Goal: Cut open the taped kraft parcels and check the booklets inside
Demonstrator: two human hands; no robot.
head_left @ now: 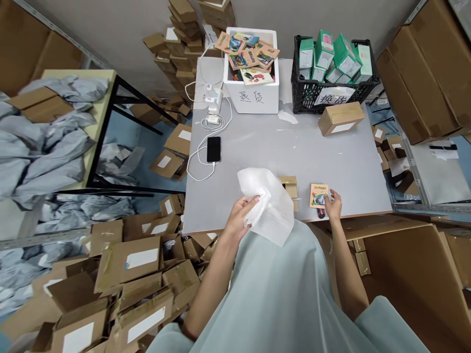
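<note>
White wrapper [272,211] in left hand [236,219]; small booklet [318,192] at right hand [333,206].

Left fingers pinch the bunched wrapper, most of which hangs to their right, over the lap; right fingers sit at the booklet's right edge, grip cannot be told; booklet is near the worktop [257,139] front edge, right of an opened small carton [290,185].
</note>
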